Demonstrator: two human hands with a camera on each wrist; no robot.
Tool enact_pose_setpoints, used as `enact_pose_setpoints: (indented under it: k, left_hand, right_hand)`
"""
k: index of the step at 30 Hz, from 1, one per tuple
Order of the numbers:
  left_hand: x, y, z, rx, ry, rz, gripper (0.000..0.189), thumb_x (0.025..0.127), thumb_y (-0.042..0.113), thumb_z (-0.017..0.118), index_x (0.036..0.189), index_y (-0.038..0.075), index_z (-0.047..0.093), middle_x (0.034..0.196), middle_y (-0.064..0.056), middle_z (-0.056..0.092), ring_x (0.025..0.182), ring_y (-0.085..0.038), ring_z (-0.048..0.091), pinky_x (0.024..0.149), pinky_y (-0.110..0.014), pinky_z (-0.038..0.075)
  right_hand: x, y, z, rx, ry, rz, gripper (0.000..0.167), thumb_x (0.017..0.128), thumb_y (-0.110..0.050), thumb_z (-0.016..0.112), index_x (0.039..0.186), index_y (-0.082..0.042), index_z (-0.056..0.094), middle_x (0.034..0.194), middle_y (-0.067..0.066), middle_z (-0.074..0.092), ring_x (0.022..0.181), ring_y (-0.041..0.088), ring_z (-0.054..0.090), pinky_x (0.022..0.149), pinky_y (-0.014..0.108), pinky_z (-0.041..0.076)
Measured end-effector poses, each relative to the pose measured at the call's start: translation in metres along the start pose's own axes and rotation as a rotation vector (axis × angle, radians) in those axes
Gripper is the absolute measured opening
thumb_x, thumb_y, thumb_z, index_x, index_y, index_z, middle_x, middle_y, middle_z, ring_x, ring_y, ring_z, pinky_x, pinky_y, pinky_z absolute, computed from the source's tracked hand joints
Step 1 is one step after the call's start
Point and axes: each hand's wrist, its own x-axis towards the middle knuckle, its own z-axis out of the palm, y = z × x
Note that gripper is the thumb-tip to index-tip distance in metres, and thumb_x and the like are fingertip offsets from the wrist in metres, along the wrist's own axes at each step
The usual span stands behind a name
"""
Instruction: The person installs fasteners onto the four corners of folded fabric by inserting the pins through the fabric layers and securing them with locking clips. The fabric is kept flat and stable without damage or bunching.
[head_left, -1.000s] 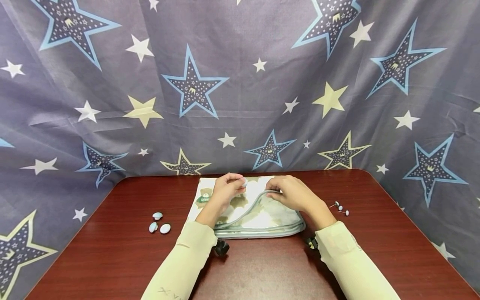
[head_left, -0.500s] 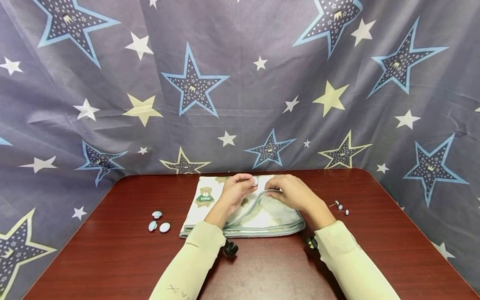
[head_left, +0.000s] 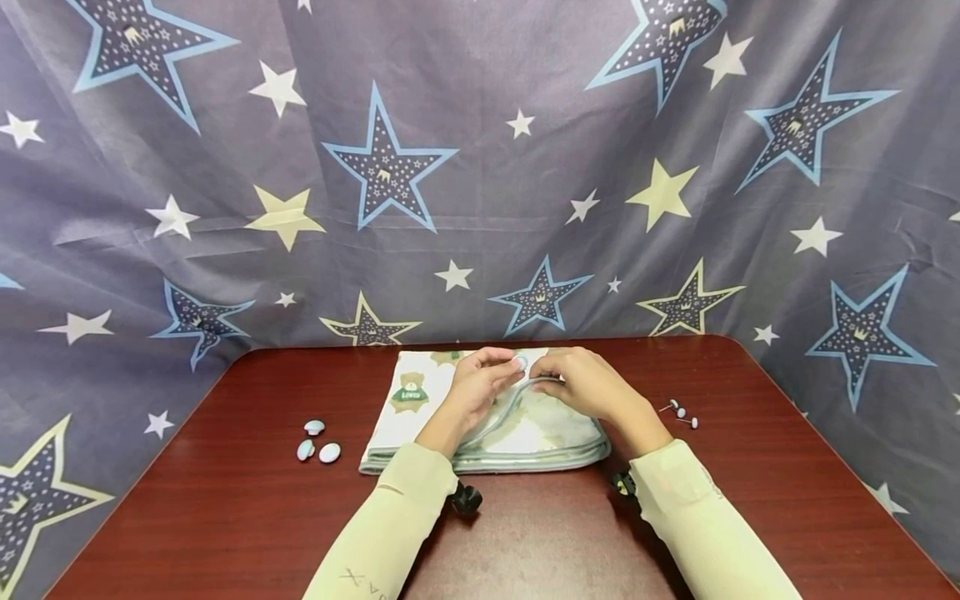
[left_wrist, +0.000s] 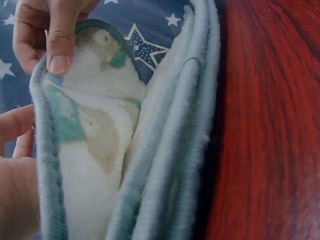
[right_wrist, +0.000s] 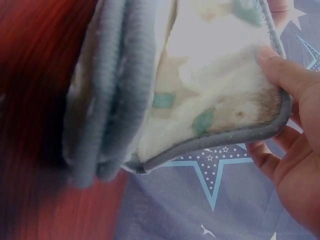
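A folded white blanket (head_left: 401, 417) with bear prints and grey-blue piping lies under both hands in the head view. My left hand (head_left: 474, 390) pinches a small round pale-blue cap (head_left: 521, 362) at its fingertips, just left of the other hand. Thumb and fingers of my right hand (head_left: 583, 382) pinch the blanket's raised top layer at its piped edge. In the left wrist view, a small blue bit (left_wrist: 56, 80) shows at the right thumb's tip, against the cloth. The right wrist view shows the right thumb (right_wrist: 277, 67) on the inner face of the lifted flap (right_wrist: 215, 75).
Three pale-blue mushroom-shaped caps (head_left: 329, 452) lie on the dark red table (head_left: 225, 517) to the left. Several small pins with round heads (head_left: 681, 412) lie to the right. Behind the table's far edge hangs a grey curtain (head_left: 480, 208) with stars.
My left hand has moved right with the cap, up close to the right hand, uncovering the bear print on the blanket. The right hand stays on the blanket edge.
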Motion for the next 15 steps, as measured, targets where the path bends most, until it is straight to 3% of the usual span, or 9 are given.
enact_pose_setpoints:
  k: [3,9,15]
  left_hand:
    - [-0.0008,-0.0004,0.0014,0.004,-0.006,0.01,0.014,0.09,-0.012,0.068,0.096,0.001,0.068,0.097,-0.01,0.064,0.089,-0.018,0.071,0.097,-0.04,0.054]
    - [-0.0044,-0.0005,0.0028,0.03,-0.018,0.026,0.015,0.089,-0.014,0.068,0.103,-0.008,0.066,0.098,-0.009,0.064,0.089,-0.019,0.072,0.095,-0.039,0.055]
    - [-0.0063,-0.0014,0.0024,0.044,-0.035,0.047,0.015,0.088,-0.013,0.069,0.1,-0.003,0.068,0.099,-0.01,0.066,0.089,-0.019,0.072,0.092,-0.036,0.057]
  right_hand:
    - [0.0,-0.0001,-0.0003,0.007,0.005,-0.003,0.009,0.087,-0.014,0.082,0.093,-0.017,0.076,0.091,-0.009,0.071,0.081,0.009,0.064,0.074,0.035,0.052]
    - [-0.0001,0.0004,0.0,0.012,0.003,-0.001,0.009,0.088,-0.015,0.082,0.094,-0.017,0.076,0.092,-0.009,0.071,0.082,0.009,0.065,0.075,0.035,0.053]
    - [-0.0001,0.0017,0.001,0.016,-0.008,0.008,0.008,0.089,-0.015,0.08,0.095,-0.016,0.076,0.091,-0.008,0.071,0.083,0.01,0.065,0.076,0.036,0.052]
